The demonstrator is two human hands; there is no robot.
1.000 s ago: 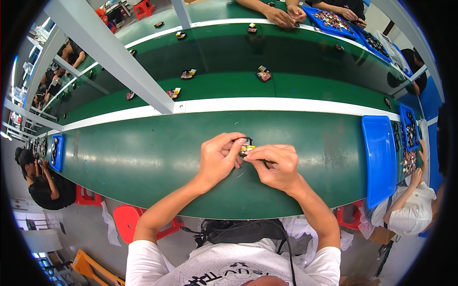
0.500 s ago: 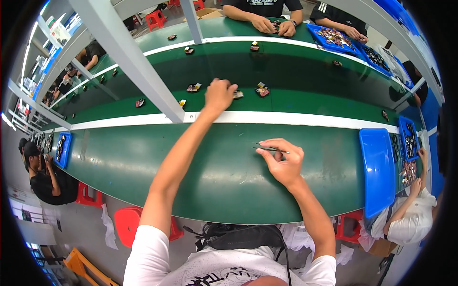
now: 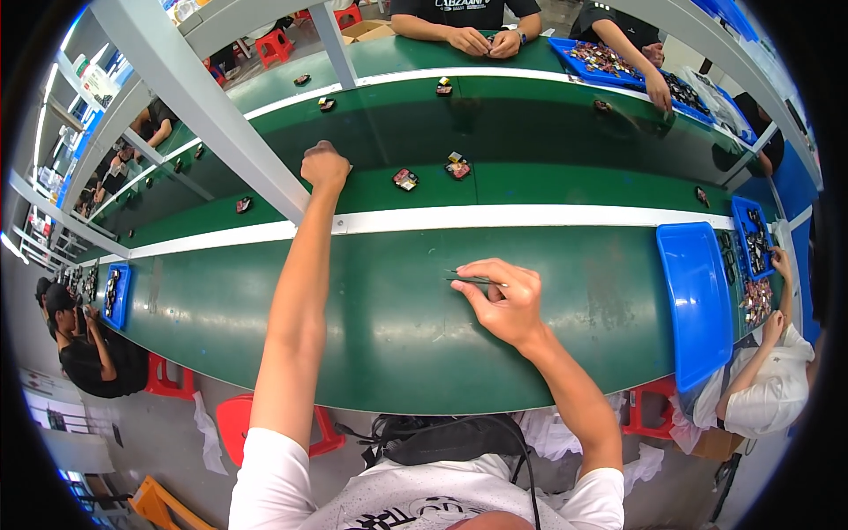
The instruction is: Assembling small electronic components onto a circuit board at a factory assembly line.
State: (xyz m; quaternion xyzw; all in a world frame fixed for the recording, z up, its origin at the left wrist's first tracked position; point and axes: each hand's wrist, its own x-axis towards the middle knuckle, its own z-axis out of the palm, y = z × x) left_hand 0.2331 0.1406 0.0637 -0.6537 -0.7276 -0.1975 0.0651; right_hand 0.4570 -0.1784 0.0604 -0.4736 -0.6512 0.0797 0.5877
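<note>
One green worktable [image 3: 565, 336]; a green strip [image 3: 574, 185] beyond a white rail [image 3: 495, 215]. Left hand [image 3: 326, 165] over the strip, fingers curled — cannot tell what, if anything, they grip. Right hand [image 3: 501, 296] lightly pinches tweezers [image 3: 478, 282], tips apart — likely parked clear of the left's reach. Two small black-and-red units [image 3: 405, 179] lie right of the left hand.

Left hand [image 3: 325, 168] moved farther left along the belt [image 3: 548, 183]
It has gone from the small black-and-red part [image 3: 405, 179], which now lies uncovered, to beside the grey post [image 3: 215, 115]; across the belt, a co-worker's hand [image 3: 658, 89] has stretched forward.
</note>
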